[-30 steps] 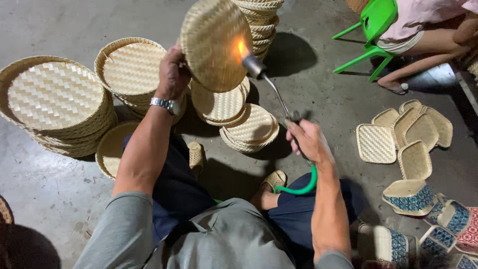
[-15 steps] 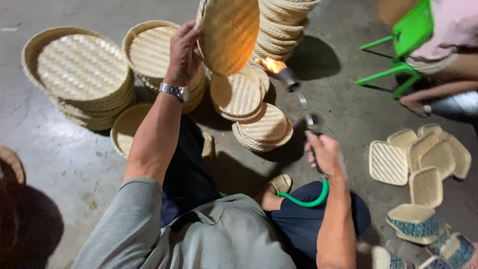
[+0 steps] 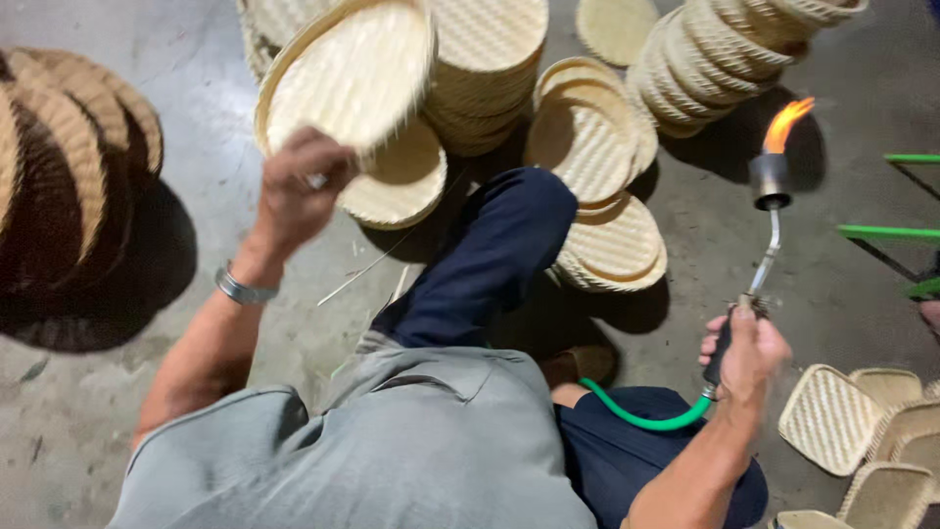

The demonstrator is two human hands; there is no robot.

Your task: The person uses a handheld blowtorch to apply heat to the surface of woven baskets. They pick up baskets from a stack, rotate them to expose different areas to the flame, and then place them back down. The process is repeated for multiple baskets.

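Hands (image 3: 294,191): one round tray (image 3: 348,73), one torch (image 3: 769,211).

A bare grey concrete floor (image 3: 127,392) with scuffs; green chair legs (image 3: 886,232) stand at its right edge, casting shadows.

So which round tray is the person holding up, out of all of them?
Start at the tall stack of round woven trays at the top middle. Just left of it, the left hand holds one round tray by its lower rim. It alone is tilted up in the air; the others lie stacked on the floor.
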